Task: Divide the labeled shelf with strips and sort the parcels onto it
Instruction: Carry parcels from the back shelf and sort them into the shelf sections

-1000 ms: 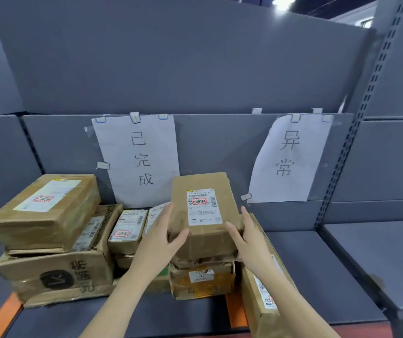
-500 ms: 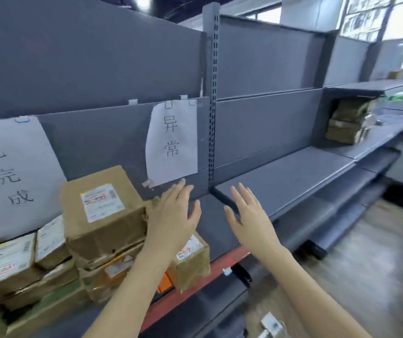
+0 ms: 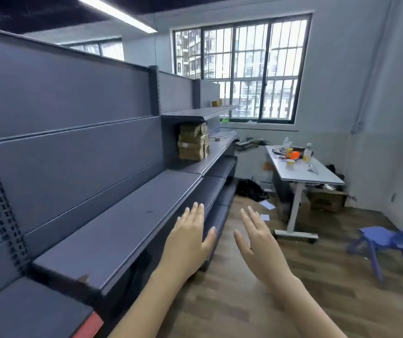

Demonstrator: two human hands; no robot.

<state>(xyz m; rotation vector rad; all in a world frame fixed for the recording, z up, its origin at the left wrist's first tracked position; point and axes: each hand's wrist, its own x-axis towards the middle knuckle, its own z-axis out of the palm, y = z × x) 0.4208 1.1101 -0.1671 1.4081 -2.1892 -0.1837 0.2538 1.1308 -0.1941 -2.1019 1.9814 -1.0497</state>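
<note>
Head view, left to right: grey shelf (image 3: 112,230) runs along my left, its long axis heading away toward the window (image 3: 241,67), nothing on the near boards. Farther down the same run I see a stack of brown parcels (image 3: 193,142) on a higher board, well apart from both hands and ahead-left of them. No labels or divider strips anywhere in frame, so the labeled section is out of sight. Left hand (image 3: 190,237) hangs over the shelf's front edge, fingers straight and spread, holding nothing; can't tell if it touches the board. Right hand (image 3: 256,237) just beside it over the wooden floor (image 3: 317,276), fingers also straight, loose, nothing in it. Left hand is the nearer one to the shelf and the stack. My guess: I'm between parcels, heading for that stack. White table (image 3: 302,169) and blue chair (image 3: 388,240) far right, not relevant.
</note>
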